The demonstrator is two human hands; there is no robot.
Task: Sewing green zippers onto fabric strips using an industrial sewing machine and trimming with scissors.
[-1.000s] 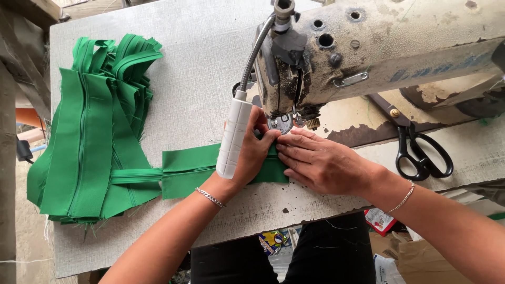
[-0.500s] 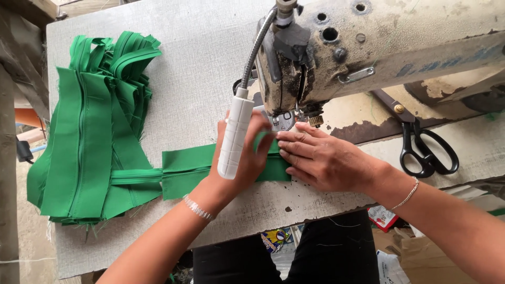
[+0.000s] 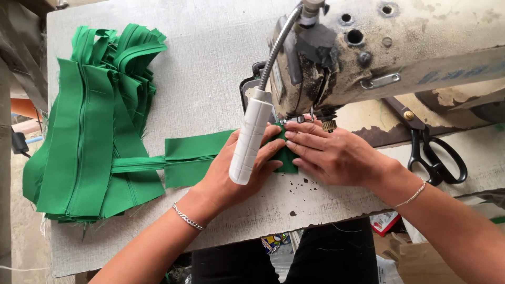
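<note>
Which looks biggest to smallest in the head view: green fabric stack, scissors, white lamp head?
1. green fabric stack, by far the largest.
2. scissors.
3. white lamp head, though it sits nearer the camera, so ranks 2 and 3 are unsure.

Bare forearms, no sleeves — a thin silver chain bracelet on each wrist — dark trousers below.

The left hand (image 3: 236,168) has slid back along the green fabric piece (image 3: 197,156).

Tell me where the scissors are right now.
In the head view, the black-handled scissors lie on the table at the right, beside the sewing machine, just beyond the right hand.
</note>
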